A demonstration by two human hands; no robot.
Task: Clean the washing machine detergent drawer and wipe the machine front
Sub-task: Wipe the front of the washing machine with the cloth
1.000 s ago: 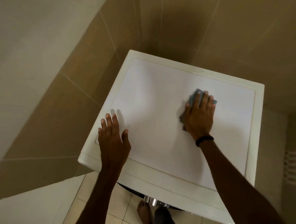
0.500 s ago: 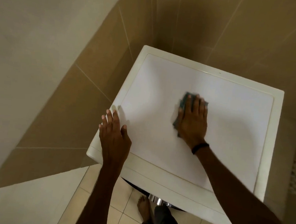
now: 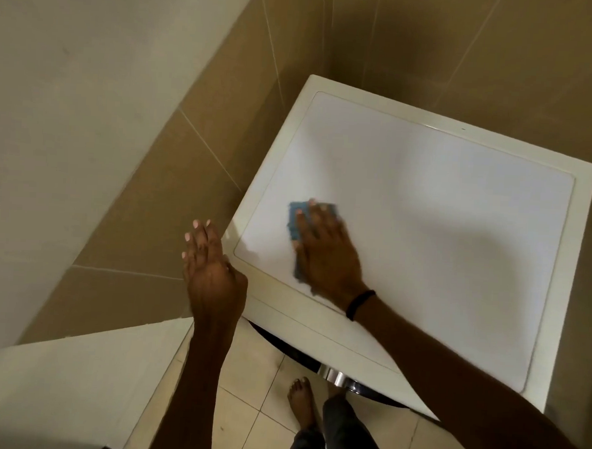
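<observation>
Atop the white washing machine, your right hand flat, fingers straight, pressing a blue cloth, your left hand straight-fingered, empty, at the front-left corner.

This looks like a laundry corner or a bathroom in a home. A white washing machine stands pushed into a corner, and under its front edge the dark round door with a shiny handle shows. The walls around it carry large brown tiles with thin pale joints; higher on the left the wall is plain cream. The floor has light square tiles. The person stands on it with a bare foot, in dark trousers.
</observation>
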